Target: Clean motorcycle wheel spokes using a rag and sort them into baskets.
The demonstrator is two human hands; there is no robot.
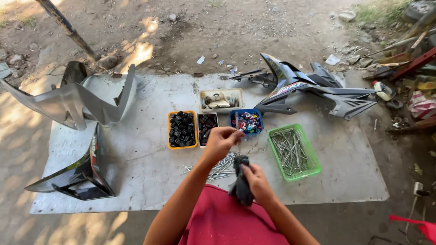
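Dark, crumpled cloth (pixel 240 183), soft and folded over itself: held in my right hand (pixel 257 181), fingers closed round its upper part, the rest hanging down toward my red-clad lap.

Left hand (pixel 221 140): raised above the sheet, fingers curled in narrow, thumb and fingertips pinching one small, thin metal piece (pixel 239 132); too small to tell its kind.

Head view, remaining items:

- Flat pale sheet (pixel 145 168), scuffed and dusty, lying on bare dirt ground; everything below rests on it.
- Loose pile of long grey metal pins (pixel 220 169), scattered on the sheet just under my hands.
- Green plastic basket (pixel 313 170), slotted walls, to the right of my hands, holding more of the same pins.
- Blue square tub (pixel 232 119), just beyond my left hand, holding small mixed-colour round pieces.
- Orange tub (pixel 169 131), further left, filled with chunky black pieces.
- White narrow tub (pixel 208 114), between orange and blue, with black and red pieces.
- Beige tray (pixel 221 92), far side, holding odd pale items.
- Grey moulded plastic body panel (pixel 77 102), smooth, curved, far left.
- Black glossy panel (pixel 88 174), pointed, near left.
- Dark angular panel set (pixel 313 88), far right.
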